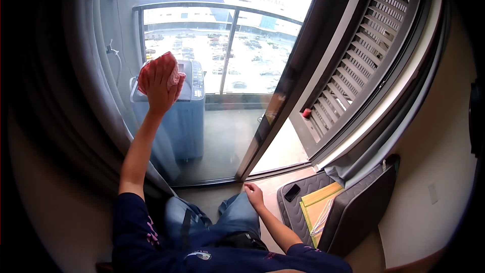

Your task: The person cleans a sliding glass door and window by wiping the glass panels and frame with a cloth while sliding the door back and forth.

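My left hand point(160, 88) is raised at the upper left, pressing a red and white cloth point(172, 63) against the glass door point(227, 136). Its fingers lie over the cloth, which shows above and to the right of them. Low in the middle, my right hand point(253, 193) hangs beside my knee with its fingers curled; whether anything is inside them cannot be made out. Through the glass, behind the cloth, a washing machine point(184, 121) stands on the balcony.
Grey curtains point(91, 71) hang at the left. A folded grey mattress point(364, 207) at the lower right bears a black phone point(292, 192) and a yellow-edged board point(318, 202). The dark door frame point(288, 96) and a louvred shutter point(353, 60) stand to the right.
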{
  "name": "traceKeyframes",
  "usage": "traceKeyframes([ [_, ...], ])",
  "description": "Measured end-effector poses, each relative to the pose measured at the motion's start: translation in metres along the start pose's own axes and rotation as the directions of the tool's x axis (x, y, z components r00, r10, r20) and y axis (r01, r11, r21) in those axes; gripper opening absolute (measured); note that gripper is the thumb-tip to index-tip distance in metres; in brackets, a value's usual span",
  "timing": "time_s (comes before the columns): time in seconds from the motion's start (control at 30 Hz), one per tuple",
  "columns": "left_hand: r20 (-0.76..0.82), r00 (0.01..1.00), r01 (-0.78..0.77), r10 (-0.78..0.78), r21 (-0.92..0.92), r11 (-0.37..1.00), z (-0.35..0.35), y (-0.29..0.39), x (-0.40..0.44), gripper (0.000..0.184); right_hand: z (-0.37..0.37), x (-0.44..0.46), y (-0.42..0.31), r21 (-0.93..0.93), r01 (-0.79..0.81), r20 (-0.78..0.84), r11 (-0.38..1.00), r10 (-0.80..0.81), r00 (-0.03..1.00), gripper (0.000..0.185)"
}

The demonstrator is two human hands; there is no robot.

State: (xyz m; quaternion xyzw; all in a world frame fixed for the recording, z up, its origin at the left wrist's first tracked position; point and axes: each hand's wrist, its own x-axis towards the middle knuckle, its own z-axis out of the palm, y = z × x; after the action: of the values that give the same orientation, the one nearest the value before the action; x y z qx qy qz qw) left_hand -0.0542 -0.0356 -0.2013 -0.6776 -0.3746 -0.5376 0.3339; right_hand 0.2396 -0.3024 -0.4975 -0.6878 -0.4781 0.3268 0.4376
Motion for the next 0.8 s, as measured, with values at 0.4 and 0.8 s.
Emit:
traceKeyframes([
  [0.4, 0.603, 0.58, 0.261, 0.547, -0.774, 0.576, 0.003, 0.125, -0.05, 0.055, 0.02, 0.085, -0.23, 0.862, -0.359, 0.295, -0.357, -0.222, 0.929, 0.069],
  [0.8, -0.306, 0.883, 0.092, -0.357, -0.633, 0.769, -0.057, -0.056, 0.077, 0.045, -0.095, 0.204, -0.354, -0.412, 0.554, -0.645, 0.723, -0.661, 0.382, 0.06],
])
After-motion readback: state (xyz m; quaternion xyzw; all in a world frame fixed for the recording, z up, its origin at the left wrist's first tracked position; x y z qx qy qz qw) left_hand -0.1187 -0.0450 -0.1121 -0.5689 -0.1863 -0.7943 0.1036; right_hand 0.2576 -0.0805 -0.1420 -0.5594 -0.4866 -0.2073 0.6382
